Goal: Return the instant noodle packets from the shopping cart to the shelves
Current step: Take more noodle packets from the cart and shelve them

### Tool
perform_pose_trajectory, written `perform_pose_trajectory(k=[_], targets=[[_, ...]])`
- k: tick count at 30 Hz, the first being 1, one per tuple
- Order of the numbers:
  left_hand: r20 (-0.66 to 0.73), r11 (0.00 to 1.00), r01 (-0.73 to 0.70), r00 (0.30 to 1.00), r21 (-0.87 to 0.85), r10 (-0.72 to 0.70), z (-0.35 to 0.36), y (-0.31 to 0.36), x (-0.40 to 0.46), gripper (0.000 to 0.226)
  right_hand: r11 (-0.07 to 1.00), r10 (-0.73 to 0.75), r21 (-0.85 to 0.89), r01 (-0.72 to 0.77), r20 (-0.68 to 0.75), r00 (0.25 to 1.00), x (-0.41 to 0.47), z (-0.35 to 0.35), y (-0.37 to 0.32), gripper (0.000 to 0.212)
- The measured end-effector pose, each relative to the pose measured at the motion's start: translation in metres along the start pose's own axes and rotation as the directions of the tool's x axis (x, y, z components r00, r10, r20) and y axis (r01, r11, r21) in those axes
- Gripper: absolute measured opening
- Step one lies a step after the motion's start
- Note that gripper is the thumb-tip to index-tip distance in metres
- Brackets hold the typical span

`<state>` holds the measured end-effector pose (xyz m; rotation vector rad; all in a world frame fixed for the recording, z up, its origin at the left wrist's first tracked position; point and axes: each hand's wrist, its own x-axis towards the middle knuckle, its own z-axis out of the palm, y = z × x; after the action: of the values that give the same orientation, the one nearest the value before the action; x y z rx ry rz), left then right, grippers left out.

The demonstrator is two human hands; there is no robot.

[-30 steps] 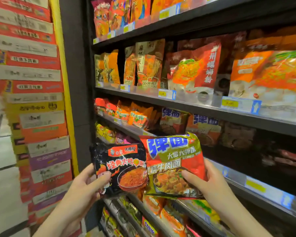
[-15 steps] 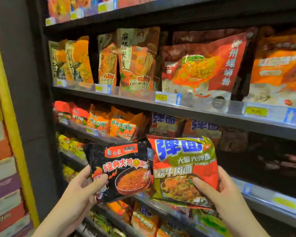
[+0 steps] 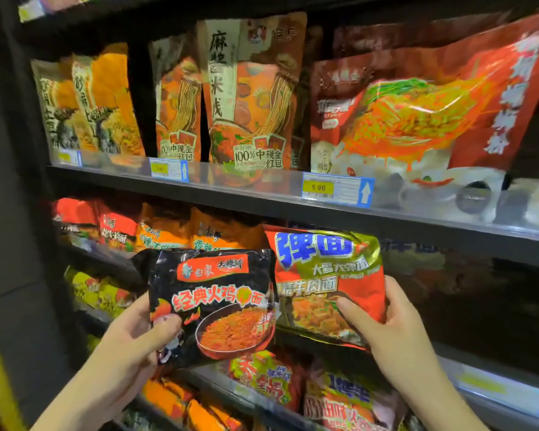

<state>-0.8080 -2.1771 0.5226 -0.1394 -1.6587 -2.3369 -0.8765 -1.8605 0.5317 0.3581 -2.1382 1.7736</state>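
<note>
Both my hands hold noodle packets up in front of the shelves, low in the frame. My left hand (image 3: 131, 337) grips the black packet (image 3: 212, 306) by its lower left corner, thumb lying across the front and fingers behind. My right hand (image 3: 389, 334) grips the red packet (image 3: 327, 275) by its lower right side, thumb pressed on the front over the printed bowl. Side by side, the two packets meet at their inner edges, the black one overlapping the red a little; both are upright and face me, at lower centre.

Behind them the dark shelves (image 3: 262, 200) fill the frame. On the upper shelf, from right to left, stand a large red bag (image 3: 417, 110) with a noodle picture, two tall orange bags (image 3: 249, 94) at top centre, and yellow-orange bags (image 3: 91, 101) at upper left. One level down, at centre left, sits a row of red and orange packets (image 3: 156, 225), partly hidden by the black packet. Lower shelves hold yellow packets (image 3: 97, 293) at left and more packets (image 3: 268, 377) along the bottom edge. Price tags (image 3: 336, 189) with blue arrows are clipped along the upper shelf's front edge; the centre-right one reads 9.90.
</note>
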Motion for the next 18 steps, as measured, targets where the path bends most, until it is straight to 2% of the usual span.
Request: perform_pose_trajectory(k=[5, 9, 11, 13, 15, 18], targets=[[0.065, 1.000, -0.020, 0.998, 0.018, 0.019, -0.021, 0.003, 0.036, 0.035, 0.998, -0.036, -0.059, 0.030, -0.119, 0.992, 0.005, 0.025, -0.002, 0.033], [0.160, 1.000, 0.003, 0.987, 0.009, -0.005, -0.042, 0.011, 0.062, 0.029, 0.985, -0.066, -0.168, 0.032, -0.205, 0.976, 0.007, 0.044, 0.002, 0.041], [0.195, 0.998, 0.008, 0.981, 0.066, -0.021, -0.056, 0.013, 0.074, 0.078, 0.978, -0.054, -0.206, 0.018, -0.168, 0.984, 0.013, 0.050, -0.003, 0.039], [0.213, 0.996, 0.023, 0.976, 0.082, -0.040, -0.067, 0.014, 0.085, 0.098, 0.967, -0.030, -0.255, -0.002, -0.120, 0.992, 0.019, 0.053, -0.006, 0.039], [0.227, 0.996, 0.065, 0.971, 0.053, -0.075, -0.075, 0.012, 0.091, 0.099, 0.947, 0.017, -0.320, -0.043, -0.081, 0.997, 0.025, 0.054, -0.003, 0.035], [0.248, 0.996, 0.093, 0.965, 0.002, -0.090, -0.085, 0.007, 0.098, 0.086, 0.909, 0.105, -0.397, -0.127, -0.077, 0.991, 0.033, 0.058, 0.001, 0.022]])
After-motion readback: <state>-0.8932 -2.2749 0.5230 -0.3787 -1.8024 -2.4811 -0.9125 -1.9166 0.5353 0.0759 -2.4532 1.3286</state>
